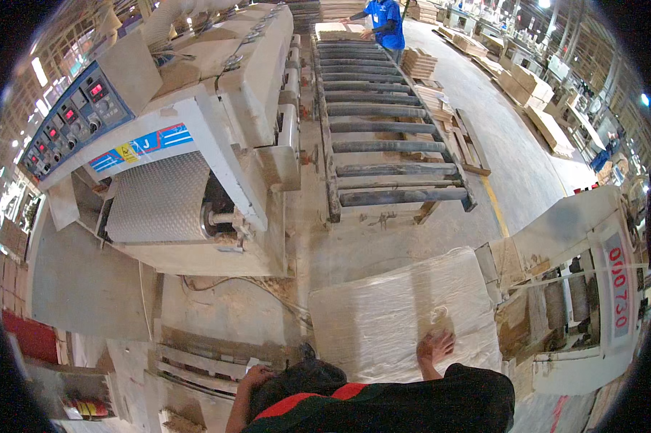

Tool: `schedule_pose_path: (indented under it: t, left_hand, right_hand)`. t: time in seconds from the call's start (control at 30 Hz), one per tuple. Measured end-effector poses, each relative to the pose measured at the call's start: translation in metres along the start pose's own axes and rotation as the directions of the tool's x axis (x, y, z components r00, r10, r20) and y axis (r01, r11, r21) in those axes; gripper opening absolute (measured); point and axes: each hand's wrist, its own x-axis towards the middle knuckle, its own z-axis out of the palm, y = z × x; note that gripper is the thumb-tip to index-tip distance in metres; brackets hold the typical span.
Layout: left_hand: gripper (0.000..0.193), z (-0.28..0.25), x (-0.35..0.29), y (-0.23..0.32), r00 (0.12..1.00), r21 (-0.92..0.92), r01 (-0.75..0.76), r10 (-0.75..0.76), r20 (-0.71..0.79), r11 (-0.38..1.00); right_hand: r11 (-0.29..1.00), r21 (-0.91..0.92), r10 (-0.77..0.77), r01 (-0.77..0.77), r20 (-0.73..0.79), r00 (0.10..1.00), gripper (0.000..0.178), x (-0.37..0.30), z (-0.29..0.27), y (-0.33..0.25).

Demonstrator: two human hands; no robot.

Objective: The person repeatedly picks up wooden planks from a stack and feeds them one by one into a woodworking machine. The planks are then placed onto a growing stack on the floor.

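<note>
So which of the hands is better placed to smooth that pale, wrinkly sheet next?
Right, probably. The right hand is at the pale sheet, fingers spread. The left hand is away to the sheet's left, so it would likely need to reach across.

left: machine | ahead: roller conveyor, boards on far end | nearer: panel | right: second machine

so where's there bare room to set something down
The pale, wrinkled rectangular surface is bare left of the right hand. The black roller conveyor is bare at its near end; its far end is crowded with flat tan boards.
</note>
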Motion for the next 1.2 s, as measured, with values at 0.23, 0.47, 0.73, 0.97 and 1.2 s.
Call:
schedule_pose_path:
  t: [0.23,0.47,0.73,0.97,1.2]
  left_hand:
    - [0.043,-0.004,-0.003,0.010,0.997,-0.009,-0.082,0.082,-0.003,0.997]
    - [0.044,-0.005,-0.001,-0.001,1.000,-0.109,-0.017,0.019,0.020,0.994]
    - [0.043,-0.005,-0.001,-0.002,1.000,-0.035,-0.017,0.017,0.007,0.999]
    - [0.043,0.003,0.020,-0.016,0.997,-0.174,-0.004,0.016,0.069,0.985]
    - [0.044,0.003,0.004,-0.005,1.000,-0.126,-0.002,0.006,0.025,0.992]
  right_hand:
    - [0.999,-0.024,0.026,-0.026,0.036,0.999,0.058,0.004,-0.001,0.007]
    - [0.999,-0.029,0.024,-0.024,-0.006,1.000,0.060,0.000,0.009,0.004]
    - [0.998,-0.054,0.038,-0.033,0.108,0.993,0.064,-0.002,-0.001,0.002]
    - [0.998,-0.026,-0.061,0.059,-0.108,0.992,0.059,0.004,0.007,0.010]
    - [0.999,-0.035,0.034,-0.032,0.070,0.997,0.062,0.003,-0.039,-0.016]
